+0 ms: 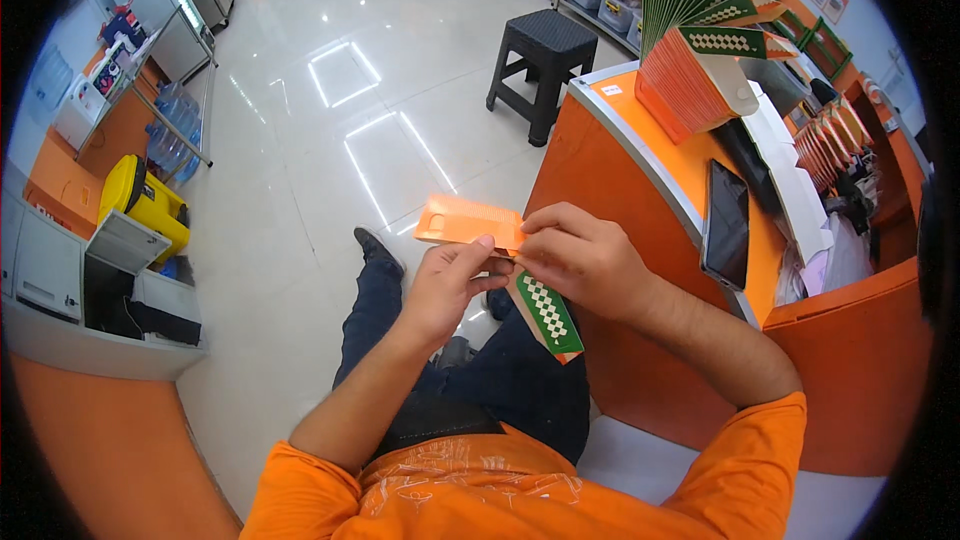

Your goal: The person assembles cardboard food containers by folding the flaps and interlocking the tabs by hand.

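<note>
1. So the room's got a shiny pale tiled floor point(290, 220) with ceiling lights reflecting in it. Off to the left there's a yellow bin point(155, 210), with some big clear water jugs point(175, 125) under a table beyond it.
2. On the right is an orange counter point(590, 180) with a metal-look edge, and a dark plastic stool point(552, 35) stands on the floor near its far end.
3. On that counter you've got a bunch of flattened orange-and-green cartons point(690, 85), the upper ones fanned out, plus a black smartphone point(726, 220) lying closer to the person.
4. The person's in an orange shirt point(470, 485) and dark trousers, legs below the hands.
5. Main thing: a flat orange carton piece point(460, 220), held up in front of the body, above the lap and left of the counter.
6. Left hand point(445, 285) is pinching its lower edge, thumb on top, other fingers tucked underneath.
7. Right hand point(588, 255) has its bent fingers gripping the right end.
8. A green panel with white diamonds point(548, 315) hangs just below the right hand. Can't tell if it's joined to the orange piece.
</note>
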Demonstrator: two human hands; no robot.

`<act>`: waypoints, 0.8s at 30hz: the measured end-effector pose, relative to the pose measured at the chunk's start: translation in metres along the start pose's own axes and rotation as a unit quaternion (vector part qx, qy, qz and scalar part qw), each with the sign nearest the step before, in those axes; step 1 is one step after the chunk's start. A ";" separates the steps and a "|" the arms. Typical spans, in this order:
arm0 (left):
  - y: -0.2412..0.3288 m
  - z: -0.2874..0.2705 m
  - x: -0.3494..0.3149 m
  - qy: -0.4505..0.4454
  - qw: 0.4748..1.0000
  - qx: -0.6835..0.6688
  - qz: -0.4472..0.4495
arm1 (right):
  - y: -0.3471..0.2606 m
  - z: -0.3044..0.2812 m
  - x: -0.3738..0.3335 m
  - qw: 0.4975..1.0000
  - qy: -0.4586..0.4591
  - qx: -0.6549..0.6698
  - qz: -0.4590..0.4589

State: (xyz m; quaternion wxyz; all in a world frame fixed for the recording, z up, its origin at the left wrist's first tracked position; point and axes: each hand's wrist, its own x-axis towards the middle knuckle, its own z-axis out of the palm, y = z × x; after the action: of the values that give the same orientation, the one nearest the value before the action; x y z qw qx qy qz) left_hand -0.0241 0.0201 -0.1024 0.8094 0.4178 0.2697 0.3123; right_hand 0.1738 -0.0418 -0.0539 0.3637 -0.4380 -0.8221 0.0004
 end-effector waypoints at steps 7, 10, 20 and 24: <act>-0.013 0.010 -0.004 0.023 0.973 0.196 0.123 | -0.005 0.007 -0.002 0.961 0.020 0.177 0.213; -0.008 0.015 -0.005 0.007 0.945 0.284 0.161 | 0.002 0.010 -0.008 0.955 0.027 0.181 0.235; -0.010 0.011 0.000 0.004 0.942 0.262 0.210 | -0.010 0.009 -0.004 0.946 0.015 0.184 0.268; -0.017 0.009 0.005 0.033 0.967 0.207 0.143 | -0.008 0.015 -0.008 0.949 0.035 0.185 0.251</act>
State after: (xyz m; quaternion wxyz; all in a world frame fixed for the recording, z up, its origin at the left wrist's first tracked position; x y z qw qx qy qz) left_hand -0.0094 0.0116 -0.1127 0.6432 0.5996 0.2927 0.3757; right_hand 0.1621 -0.0481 -0.0674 0.4549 -0.5548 -0.6579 0.2289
